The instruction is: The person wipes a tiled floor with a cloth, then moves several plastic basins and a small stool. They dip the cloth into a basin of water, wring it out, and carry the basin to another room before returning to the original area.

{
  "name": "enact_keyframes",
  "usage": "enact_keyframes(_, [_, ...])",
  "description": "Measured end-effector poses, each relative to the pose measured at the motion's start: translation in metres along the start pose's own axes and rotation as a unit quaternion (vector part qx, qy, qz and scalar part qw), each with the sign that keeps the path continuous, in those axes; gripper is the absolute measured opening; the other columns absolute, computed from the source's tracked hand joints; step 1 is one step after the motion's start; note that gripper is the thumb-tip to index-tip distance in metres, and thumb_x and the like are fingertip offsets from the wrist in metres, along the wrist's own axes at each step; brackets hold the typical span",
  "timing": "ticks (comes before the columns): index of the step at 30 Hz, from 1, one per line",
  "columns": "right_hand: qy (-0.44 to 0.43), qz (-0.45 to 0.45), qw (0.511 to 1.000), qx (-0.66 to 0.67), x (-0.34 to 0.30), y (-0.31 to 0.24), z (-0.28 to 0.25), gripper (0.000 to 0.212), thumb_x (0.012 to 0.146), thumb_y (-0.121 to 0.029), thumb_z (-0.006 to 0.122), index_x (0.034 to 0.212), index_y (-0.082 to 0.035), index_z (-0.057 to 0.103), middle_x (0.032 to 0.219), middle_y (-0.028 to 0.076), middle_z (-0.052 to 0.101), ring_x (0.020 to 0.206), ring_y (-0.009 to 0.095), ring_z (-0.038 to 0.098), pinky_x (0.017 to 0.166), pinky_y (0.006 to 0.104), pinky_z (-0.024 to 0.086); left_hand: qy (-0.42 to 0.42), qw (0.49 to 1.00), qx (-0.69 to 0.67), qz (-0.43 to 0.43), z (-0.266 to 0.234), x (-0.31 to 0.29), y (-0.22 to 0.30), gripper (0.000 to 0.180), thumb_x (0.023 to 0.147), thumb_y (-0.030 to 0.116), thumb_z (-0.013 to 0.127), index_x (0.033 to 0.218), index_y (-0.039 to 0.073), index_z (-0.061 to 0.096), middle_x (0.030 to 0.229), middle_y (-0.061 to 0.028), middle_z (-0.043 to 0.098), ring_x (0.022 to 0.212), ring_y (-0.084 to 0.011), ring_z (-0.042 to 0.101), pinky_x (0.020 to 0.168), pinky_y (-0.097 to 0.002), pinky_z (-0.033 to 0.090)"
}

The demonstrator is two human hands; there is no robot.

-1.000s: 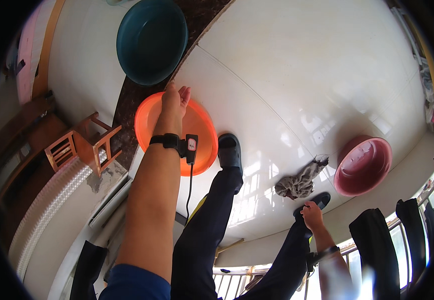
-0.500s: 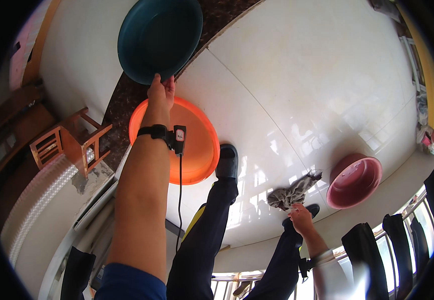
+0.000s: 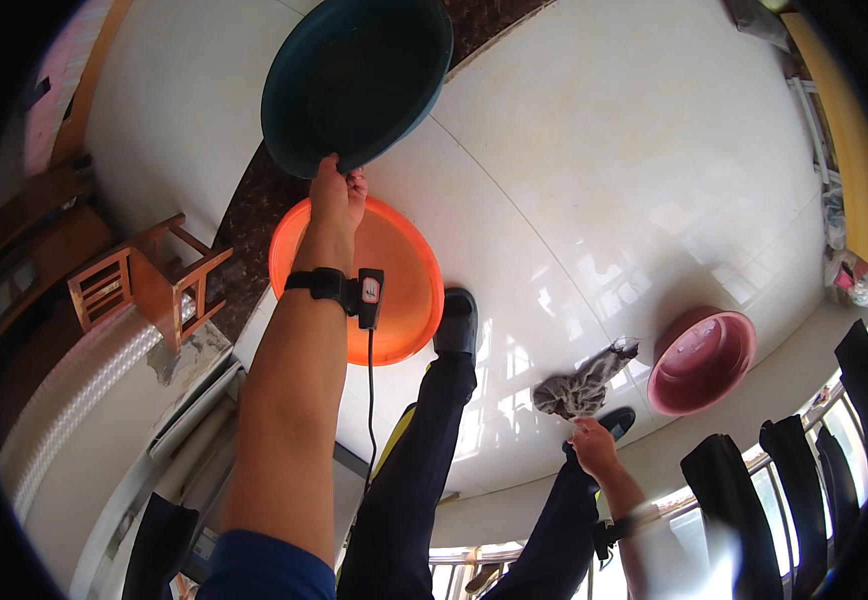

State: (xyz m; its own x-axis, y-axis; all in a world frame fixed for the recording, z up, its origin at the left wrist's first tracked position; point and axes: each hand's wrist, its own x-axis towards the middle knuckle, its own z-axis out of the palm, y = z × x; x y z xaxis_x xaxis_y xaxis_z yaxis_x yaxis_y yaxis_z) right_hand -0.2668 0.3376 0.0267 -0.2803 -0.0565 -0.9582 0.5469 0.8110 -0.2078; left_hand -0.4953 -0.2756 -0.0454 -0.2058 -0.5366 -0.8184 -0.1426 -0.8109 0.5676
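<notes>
The green basin (image 3: pixel 354 85) is being gripped at its near rim by the left hand (image 3: pixel 337 188), and is being held just beyond the orange basin (image 3: pixel 394 260). The right hand (image 3: pixel 595 448) is being held near the grey cloth (image 3: pixel 580 388) on the floor (image 3: pixel 594 170); whether anything is being gripped by it cannot be told.

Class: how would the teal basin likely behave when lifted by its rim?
The teal basin would probably stay stiff, as its wall shows an even curve. It may tip, since the left hand grips only one side of its wide rim.
</notes>
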Motion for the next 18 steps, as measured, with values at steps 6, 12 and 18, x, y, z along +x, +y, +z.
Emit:
enact_keyframes(6, [-0.006,-0.069,0.997,-0.031,-0.042,0.005,-0.009,0.031,0.096,-0.015,0.055,0.121,0.001,0.063,0.089,0.014,0.076,0.078,0.019,0.074,0.072,0.0317,0.059,-0.023,0.997,0.056,0.056,-0.002,-0.08,0.002,0.015,0.105,0.021,0.056,0.106,0.007,0.058,0.077,-0.0034,0.056,0.062,-0.0106,0.05,0.057,-0.0228,0.042])
enact_keyframes(12, [-0.003,-0.018,0.999,0.038,-0.091,-0.013,-0.027,0.03,0.091,-0.018,0.064,0.117,-0.005,0.067,0.092,0.014,0.076,0.088,0.028,0.075,0.083,0.0374,0.058,-0.078,0.985,0.102,0.113,-0.016,-0.19,0.009,0.017,0.105,0.024,0.056,0.105,0.007,0.06,0.079,0.0006,0.054,0.065,-0.0095,0.05,0.063,-0.0262,0.043])
enact_keyframes(18, [0.003,-0.089,0.996,0.013,-0.126,-0.04,-0.047,0.031,0.093,-0.016,0.063,0.121,-0.003,0.066,0.094,0.015,0.075,0.088,0.025,0.074,0.081,0.036,0.058,-0.118,0.96,0.218,0.128,-0.05,-0.258,0.016,0.032,0.105,0.03,0.058,0.127,0.006,0.058,0.1,0.0001,0.061,0.08,-0.0105,0.055,0.073,-0.0282,0.048])
